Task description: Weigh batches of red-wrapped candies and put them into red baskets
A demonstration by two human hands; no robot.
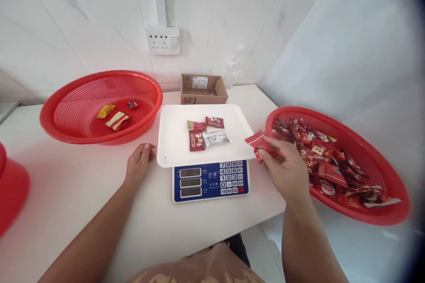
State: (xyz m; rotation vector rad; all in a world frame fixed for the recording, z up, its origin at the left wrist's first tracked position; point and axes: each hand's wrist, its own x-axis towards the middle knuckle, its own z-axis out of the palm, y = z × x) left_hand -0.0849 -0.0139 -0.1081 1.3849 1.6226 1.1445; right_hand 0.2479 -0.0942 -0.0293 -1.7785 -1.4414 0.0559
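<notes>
Between the thumb and fingers of my right hand (283,166) are red snack packets (259,142), held at the right edge of a white tray (172,132). Several small wrapped snacks lie together on that tray: dark red packets (197,141) and a silver-white one (216,138) among them. Beneath it is a blue digital scale (210,192), its top display reading about 0.044. My left hand (139,161) rests on the table just left of the tray, fingers curled in, with nothing visible in them.
A red basket (381,212) full of red packets stands at the right. Another red basket (76,137) at the back left holds a few packets. Behind the tray are a cardboard box (204,97) and a clear bottle (232,70). Part of a red container (11,190) shows far left.
</notes>
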